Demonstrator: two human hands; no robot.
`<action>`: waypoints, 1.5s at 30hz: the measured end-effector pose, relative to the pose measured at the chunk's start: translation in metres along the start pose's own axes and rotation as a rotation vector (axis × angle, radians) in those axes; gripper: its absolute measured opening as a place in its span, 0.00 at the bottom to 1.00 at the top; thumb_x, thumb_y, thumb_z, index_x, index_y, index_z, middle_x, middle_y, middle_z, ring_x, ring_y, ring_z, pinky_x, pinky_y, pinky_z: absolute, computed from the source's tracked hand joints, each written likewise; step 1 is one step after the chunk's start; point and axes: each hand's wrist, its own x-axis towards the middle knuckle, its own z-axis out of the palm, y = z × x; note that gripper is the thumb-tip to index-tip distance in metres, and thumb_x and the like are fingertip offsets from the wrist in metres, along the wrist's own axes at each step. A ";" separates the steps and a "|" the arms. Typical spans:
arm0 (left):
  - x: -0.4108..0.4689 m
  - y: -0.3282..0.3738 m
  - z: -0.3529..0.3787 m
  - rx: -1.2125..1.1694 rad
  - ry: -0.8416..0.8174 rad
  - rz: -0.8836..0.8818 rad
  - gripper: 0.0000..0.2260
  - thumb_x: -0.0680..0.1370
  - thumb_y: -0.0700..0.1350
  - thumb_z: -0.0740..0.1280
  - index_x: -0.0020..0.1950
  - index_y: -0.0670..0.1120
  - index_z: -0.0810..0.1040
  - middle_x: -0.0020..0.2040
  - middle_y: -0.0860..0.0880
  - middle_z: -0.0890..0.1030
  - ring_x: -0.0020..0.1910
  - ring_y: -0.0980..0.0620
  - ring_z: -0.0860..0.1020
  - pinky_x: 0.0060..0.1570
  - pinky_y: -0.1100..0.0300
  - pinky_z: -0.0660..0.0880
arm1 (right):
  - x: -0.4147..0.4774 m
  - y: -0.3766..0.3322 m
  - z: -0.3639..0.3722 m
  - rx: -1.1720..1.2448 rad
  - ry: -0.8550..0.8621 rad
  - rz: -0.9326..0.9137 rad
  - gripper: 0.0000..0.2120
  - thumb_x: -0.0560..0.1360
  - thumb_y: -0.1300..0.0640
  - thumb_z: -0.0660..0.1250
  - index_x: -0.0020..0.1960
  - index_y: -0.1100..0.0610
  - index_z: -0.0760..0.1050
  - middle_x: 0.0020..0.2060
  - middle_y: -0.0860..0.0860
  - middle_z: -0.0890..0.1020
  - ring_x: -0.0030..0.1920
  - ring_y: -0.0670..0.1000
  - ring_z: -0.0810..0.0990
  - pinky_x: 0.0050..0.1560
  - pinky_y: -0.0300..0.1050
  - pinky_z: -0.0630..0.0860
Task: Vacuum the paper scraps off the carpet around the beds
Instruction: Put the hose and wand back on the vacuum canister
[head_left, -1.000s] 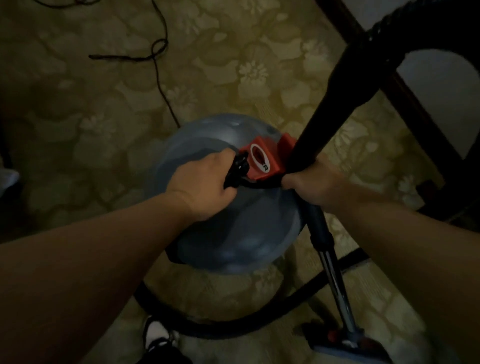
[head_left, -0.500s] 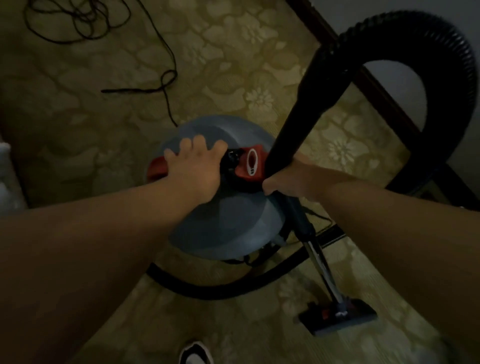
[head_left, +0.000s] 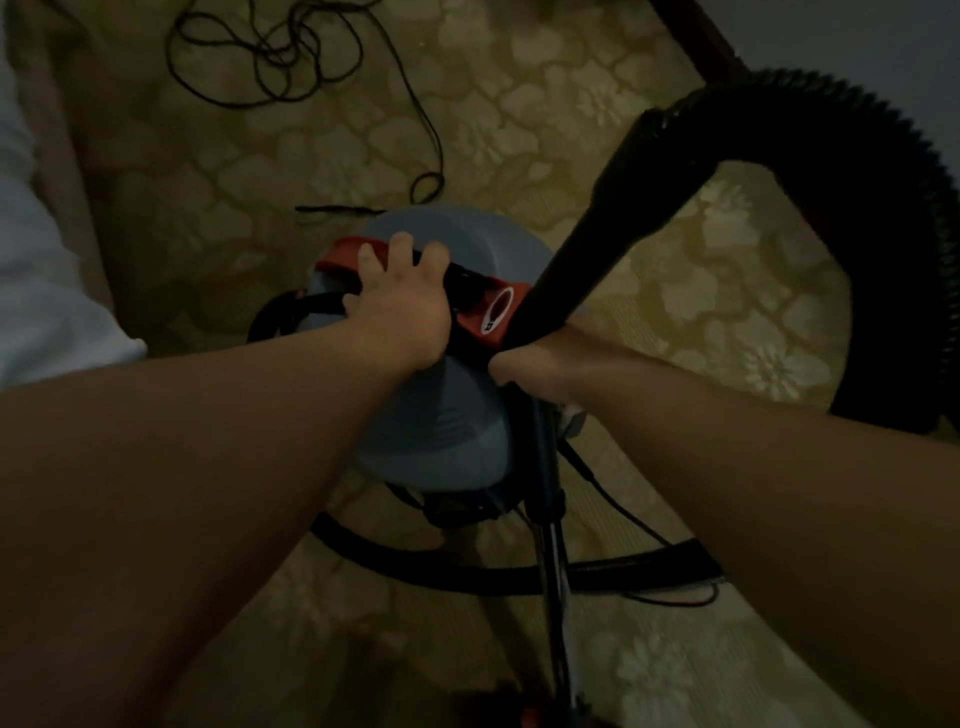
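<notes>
A floral olive-gold carpet (head_left: 519, 104) fills the dim view, and both bare forearms reach forward over it from the lower edge. At the right a thick ribbed black hose (head_left: 893, 218) arches high and drops again towards the floor, while a lower run of it curves across the carpet behind the machine. The grey-blue vacuum canister (head_left: 441, 421) stands on the carpet in the middle of the view, between the two arms. White bedding (head_left: 41, 291) lies along the left edge, and a dark wooden frame (head_left: 696, 36) cuts across the top right corner. The black wand (head_left: 597, 234) slants down from the hose end, passes just beside the canister and runs on to the bottom edge – where it is too dark to make out its end. A thin black power cord (head_left: 270, 57) lies in loose tangles on the carpet beyond the canister. On top of the canister sits a red and black carry handle (head_left: 340, 257). The left hand (head_left: 400, 312) rests on that handle, its fingers stretched across it with the tips showing on the far side. The right hand (head_left: 540, 364) is curled tight round the wand – just beside a red fitting with a white oval label (head_left: 498, 314).
</notes>
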 end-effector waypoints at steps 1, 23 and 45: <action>0.007 0.000 -0.005 -0.015 -0.008 -0.020 0.34 0.77 0.42 0.67 0.76 0.54 0.51 0.80 0.46 0.45 0.78 0.31 0.45 0.70 0.27 0.58 | 0.008 -0.013 -0.009 0.048 -0.029 -0.002 0.20 0.64 0.45 0.73 0.52 0.51 0.76 0.48 0.54 0.82 0.45 0.54 0.83 0.39 0.45 0.80; 0.350 -0.056 -0.147 0.034 -0.028 0.063 0.33 0.71 0.47 0.68 0.72 0.52 0.56 0.74 0.40 0.56 0.72 0.29 0.56 0.71 0.36 0.60 | 0.256 -0.216 -0.157 0.188 -0.019 0.040 0.07 0.73 0.58 0.74 0.49 0.52 0.78 0.44 0.51 0.83 0.42 0.49 0.82 0.35 0.40 0.76; 0.253 -0.045 -0.151 -0.516 -0.118 -0.363 0.34 0.81 0.53 0.54 0.82 0.52 0.38 0.82 0.47 0.56 0.81 0.47 0.49 0.77 0.42 0.35 | 0.210 -0.176 -0.168 0.171 -0.299 -0.088 0.09 0.63 0.51 0.73 0.40 0.52 0.77 0.41 0.56 0.82 0.43 0.58 0.84 0.43 0.62 0.81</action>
